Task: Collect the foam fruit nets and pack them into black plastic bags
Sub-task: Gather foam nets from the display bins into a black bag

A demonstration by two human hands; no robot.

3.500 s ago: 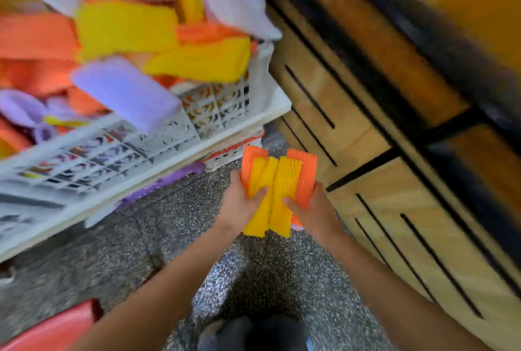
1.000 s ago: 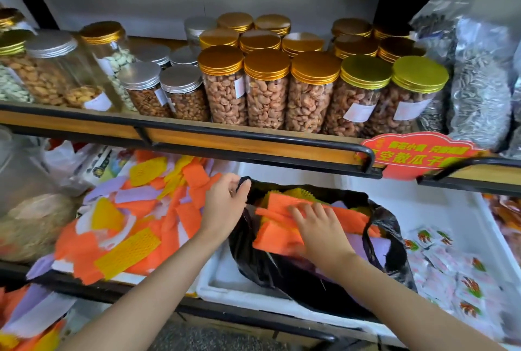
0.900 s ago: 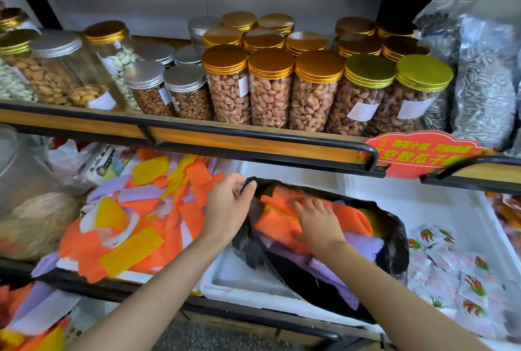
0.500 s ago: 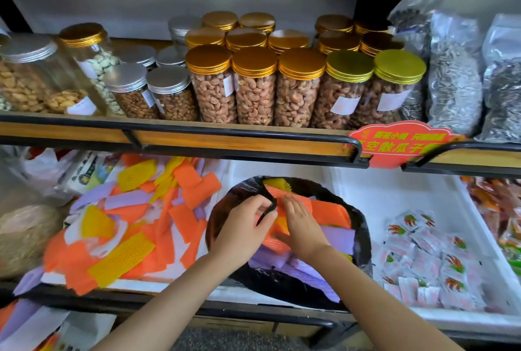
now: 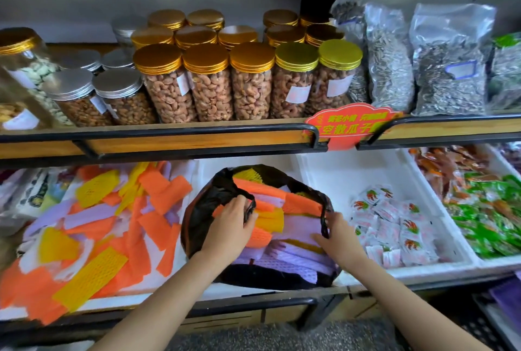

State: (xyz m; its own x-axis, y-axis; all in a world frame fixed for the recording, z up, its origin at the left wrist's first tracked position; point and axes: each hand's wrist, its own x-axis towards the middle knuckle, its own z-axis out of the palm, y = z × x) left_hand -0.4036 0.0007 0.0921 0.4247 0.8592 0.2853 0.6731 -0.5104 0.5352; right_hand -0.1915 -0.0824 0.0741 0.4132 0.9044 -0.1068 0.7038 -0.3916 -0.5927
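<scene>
Now both hands are on the black plastic bag (image 5: 272,277), which sits in a white foam tray (image 5: 324,173) on the lower shelf. The left hand (image 5: 229,228) grips the bag's left rim with curled fingers, and the right hand (image 5: 337,233) pinches the right rim. Orange, yellow and purple foam fruit nets (image 5: 298,204) fill the bag. A loose pile of nets (image 5: 93,238) lies just beside it, left.
</scene>
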